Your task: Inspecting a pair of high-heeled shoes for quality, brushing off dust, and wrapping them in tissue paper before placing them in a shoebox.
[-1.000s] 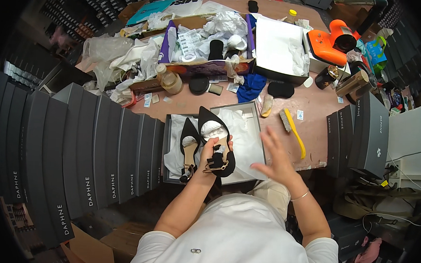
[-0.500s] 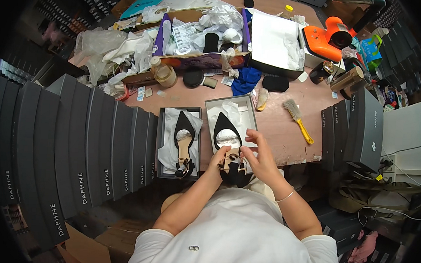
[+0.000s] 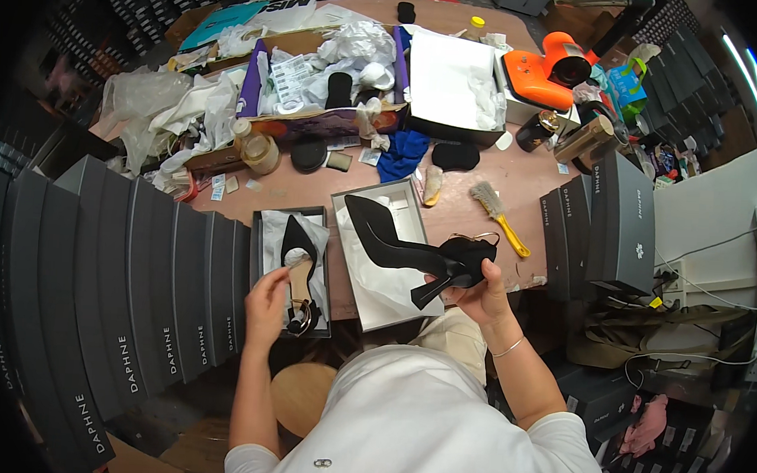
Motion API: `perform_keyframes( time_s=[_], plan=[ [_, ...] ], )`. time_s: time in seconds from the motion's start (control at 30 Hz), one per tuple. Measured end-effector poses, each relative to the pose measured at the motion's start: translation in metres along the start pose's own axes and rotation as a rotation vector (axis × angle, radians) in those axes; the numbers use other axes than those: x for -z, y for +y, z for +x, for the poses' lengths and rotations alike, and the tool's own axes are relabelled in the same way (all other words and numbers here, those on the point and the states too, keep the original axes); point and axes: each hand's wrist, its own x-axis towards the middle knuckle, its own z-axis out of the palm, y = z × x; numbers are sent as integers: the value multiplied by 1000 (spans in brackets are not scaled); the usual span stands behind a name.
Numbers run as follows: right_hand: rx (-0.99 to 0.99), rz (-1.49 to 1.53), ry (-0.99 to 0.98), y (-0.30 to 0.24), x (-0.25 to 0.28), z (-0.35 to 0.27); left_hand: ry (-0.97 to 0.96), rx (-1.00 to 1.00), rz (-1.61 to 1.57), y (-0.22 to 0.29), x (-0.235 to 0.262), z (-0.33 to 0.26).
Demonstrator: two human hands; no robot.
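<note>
My right hand grips a black pointed high-heeled shoe by its heel end, holding it tilted above the open box lid lined with white tissue paper. My left hand rests on the heel end of a second black shoe, which lies in the dark shoebox with white paper under it. The fingers of that hand curl against the shoe's strap and the box edge.
A yellow-handled brush lies on the brown table right of the lid. Rows of grey shoeboxes stand at my left, more boxes at the right. Crumpled paper, a blue cloth and an orange tool clutter the far side.
My right hand has lifted the shoe up and to the right, away from the lid. My left hand let go of that shoe and moved left to the one in the shoebox.
</note>
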Motion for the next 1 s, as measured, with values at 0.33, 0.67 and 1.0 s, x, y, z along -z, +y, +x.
perform_keyframes(
  time_s=[0.33,0.67,1.0],
  plan=[
    [-3,-696,-103,2,0,18,-310,-463,997,-103,-1,18],
    [164,-1924,-630,54,33,54,-283,-403,745,-91,0,39],
    [359,-1945,-748,56,44,102,-175,-217,-214,38,1,40]
  ],
)
